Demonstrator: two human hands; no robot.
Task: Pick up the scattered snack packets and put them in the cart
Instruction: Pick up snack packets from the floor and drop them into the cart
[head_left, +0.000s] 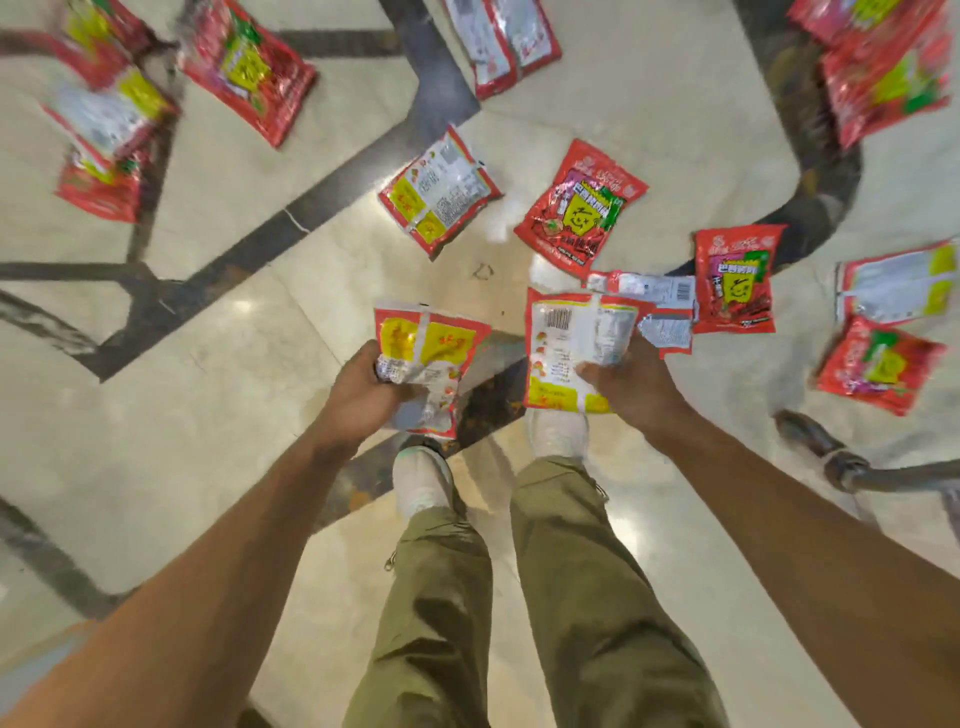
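Left hand (363, 387) grips a snack packet (431, 353) by its lower end, back side up, held above the floor (156, 467). Right hand (631, 387) grips a second packet (566, 343), fingers curled over its right edge. A third packet (654, 301) sticks out behind it; cannot tell if it is in the same grip. Both held packets sit just ahead of the white shoes (421, 478).

Loose ones lie on the cream floor with dark grey bands:
- Ahead: a back-up packet (439, 192) with a front-up packet (579, 202) near it.
- Right: a red packet (735, 280), a pale packet (901, 280) and a far-right packet (878, 364).
- Top: blurred piles at top left (247, 67) and top right (883, 88).

Metal bar (909, 473) at right edge — cannot tell if it is the cart.
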